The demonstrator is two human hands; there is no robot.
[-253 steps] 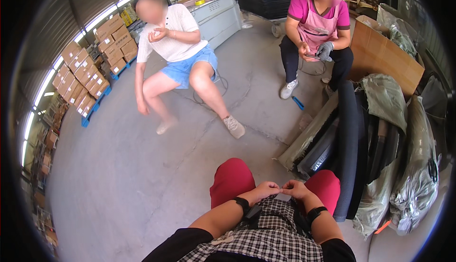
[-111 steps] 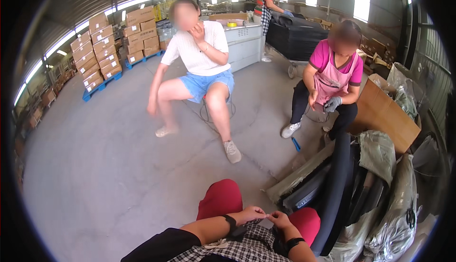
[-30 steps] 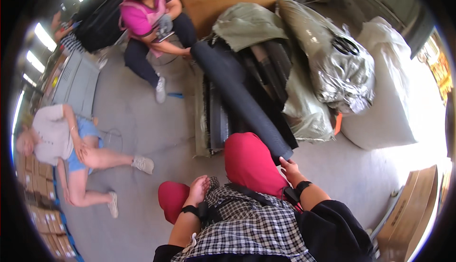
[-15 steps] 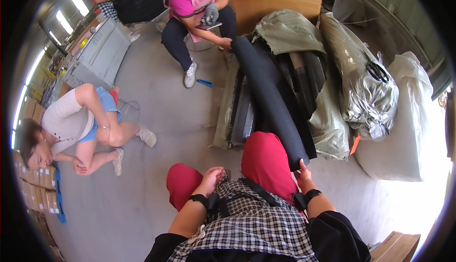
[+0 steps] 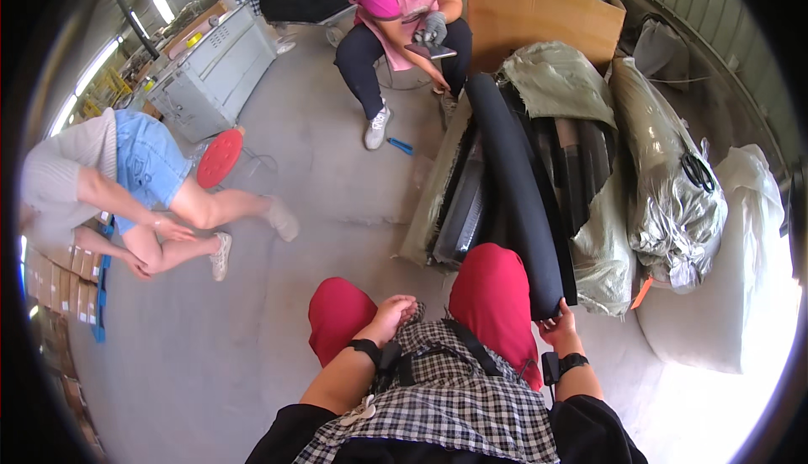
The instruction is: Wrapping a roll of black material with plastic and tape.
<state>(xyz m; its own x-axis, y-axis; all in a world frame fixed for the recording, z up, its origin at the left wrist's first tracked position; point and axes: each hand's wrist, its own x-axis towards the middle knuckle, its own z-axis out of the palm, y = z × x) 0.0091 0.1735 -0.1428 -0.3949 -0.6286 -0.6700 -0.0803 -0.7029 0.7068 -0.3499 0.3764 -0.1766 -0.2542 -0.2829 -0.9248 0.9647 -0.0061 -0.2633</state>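
Note:
I sit with red trousers and a checked apron over my lap. My left hand (image 5: 392, 312) rests curled on the apron between my knees, holding nothing that I can see. My right hand (image 5: 557, 326) reaches beside my right knee and its fingers touch the near end of a long black roll (image 5: 515, 186) that lies on a pile of dark sheets. Whether the fingers grip the roll cannot be made out. Both wrists wear black bands.
Grey-green sacks (image 5: 562, 85), a clear plastic-wrapped bundle (image 5: 669, 186) and a white sack (image 5: 741, 287) lie right. A cardboard box (image 5: 539, 14) stands behind. One person in pink (image 5: 408, 10) sits ahead; another in blue shorts (image 5: 135, 186) bends down at left by a red stool (image 5: 219, 157) and a grey machine (image 5: 210, 68).
My view has swung from the two seated people toward the pile at right. My hands parted: the right moved out to the black roll's end. The person at left rose from the red stool.

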